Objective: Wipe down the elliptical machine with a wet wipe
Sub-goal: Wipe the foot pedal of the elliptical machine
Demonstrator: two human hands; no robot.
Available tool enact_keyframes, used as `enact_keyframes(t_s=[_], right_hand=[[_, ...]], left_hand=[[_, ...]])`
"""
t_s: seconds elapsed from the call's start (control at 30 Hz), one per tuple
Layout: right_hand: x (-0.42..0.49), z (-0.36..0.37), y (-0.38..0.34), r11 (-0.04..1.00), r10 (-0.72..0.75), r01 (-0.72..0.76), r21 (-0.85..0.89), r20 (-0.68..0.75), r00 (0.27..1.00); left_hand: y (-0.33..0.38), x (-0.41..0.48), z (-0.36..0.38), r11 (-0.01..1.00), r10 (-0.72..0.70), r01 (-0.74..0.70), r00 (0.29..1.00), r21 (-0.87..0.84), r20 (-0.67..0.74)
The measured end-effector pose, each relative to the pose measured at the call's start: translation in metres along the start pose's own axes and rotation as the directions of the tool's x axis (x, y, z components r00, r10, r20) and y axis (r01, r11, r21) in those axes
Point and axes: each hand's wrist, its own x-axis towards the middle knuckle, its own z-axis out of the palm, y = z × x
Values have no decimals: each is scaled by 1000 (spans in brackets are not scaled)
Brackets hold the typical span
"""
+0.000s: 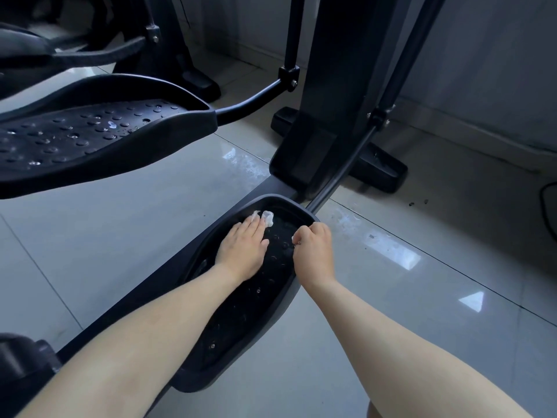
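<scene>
Wet wipe (266,218) shows as a bunched white wad at the far end of the near foot pedal (262,294), just short of its raised front lip. It is pinned under the fingertips of the left hand (242,250). That hand lies flat, palm down, fingers straight and together, so this is a flat press on the studded black tread and not a grasp. The right hand (313,248) is just beside it on the pedal's right side, knuckles up, fingers curled tight over the rim. A small white speck shows at its fingertips, and I can't tell what it is. Both bare forearms run back along the pedal toward the camera, the left over the tread and the right outside the rim.

The pedal itself is a long dark oval with a raised edge, low over the glossy pale tiled floor (391,297). From its front tip a metal rod (340,176) rises up and away to the right. Just beyond that front tip stands the black upright of the elliptical machine (334,70), and its base foot (382,171) rests on the tiles. Up and to the left of the near pedal the second foot pedal (90,137) sits higher, its tread dotted with water drops and one small white bit. Wet smears mark the floor beyond the near pedal's front and off to its right. A dark cable (545,203) curves in well to the right, and a grey wall (482,70) stands behind.
</scene>
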Motion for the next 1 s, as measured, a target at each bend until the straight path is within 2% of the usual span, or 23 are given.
enact_keyframes(t_s=[0.1, 0.23, 0.33, 0.43, 0.53, 0.63, 0.7, 0.87, 0.93, 1.0], right_hand=[[0, -3, 0, 1000, 16, -17, 22, 26, 1000], [0, -8, -2, 991, 59, -61, 119, 20, 998], [-2, -8, -4, 986, 73, -77, 146, 35, 997], [-4, -6, -4, 984, 63, -67, 167, 33, 997], [-4, -4, -4, 975, 87, -95, 199, 48, 995], [-7, -6, -6, 958, 120, -133, 256, 66, 991], [-10, -8, -7, 968, 84, -99, 229, 74, 994], [-14, -5, -18, 991, -42, 61, -117, 156, 987], [-17, -2, -29, 987, -29, 58, -151, 184, 982], [-18, 2, -37, 988, -33, 61, -143, 190, 981]], left_hand=[[9, -10, -3, 996, -86, 85, 995, -15, -43], [5, -21, -10, 985, -150, 152, 988, 80, -31], [7, -23, -19, 986, -167, 166, 986, -24, -22], [22, -18, -12, 985, 3, -10, 999, -172, -39], [50, -19, -13, 934, 156, -160, 987, -319, -38], [58, -29, -16, 913, 225, -225, 973, -339, -41], [52, -38, -16, 919, 272, -286, 958, -273, -86], [13, -58, -4, 970, 91, -100, 995, -221, -51], [-1, -65, 0, 991, 22, -27, 999, -133, -41], [-19, -71, 1, 988, -107, 105, 994, -112, -13]])
